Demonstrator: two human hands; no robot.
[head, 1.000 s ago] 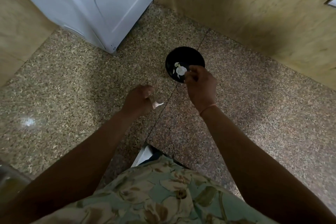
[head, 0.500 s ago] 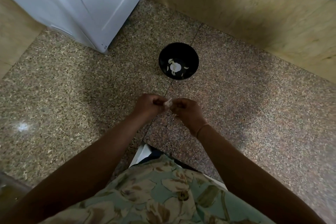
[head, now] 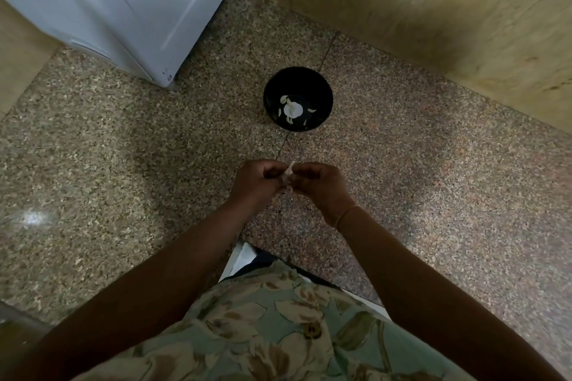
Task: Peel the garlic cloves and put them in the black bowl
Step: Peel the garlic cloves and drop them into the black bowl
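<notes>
A black bowl [head: 322,93] stands on the speckled floor ahead of me, holding several pale garlic pieces [head: 292,108]. Nearer to me, my left hand [head: 257,182] and my right hand [head: 318,185] meet above the floor. Both pinch one small garlic clove [head: 288,172] between their fingertips, and a strip of pale skin sticks up from it. Most of the clove is hidden by my fingers.
A white appliance [head: 130,3] stands at the back left. A wooden panel wall [head: 418,9] runs along the back right. Granite floor [head: 123,164] spreads all around. My patterned shirt [head: 272,334] fills the bottom edge.
My right hand drew back from the bowl to meet my left hand. Both now hold the clove together; since half a second ago they have barely shifted.
</notes>
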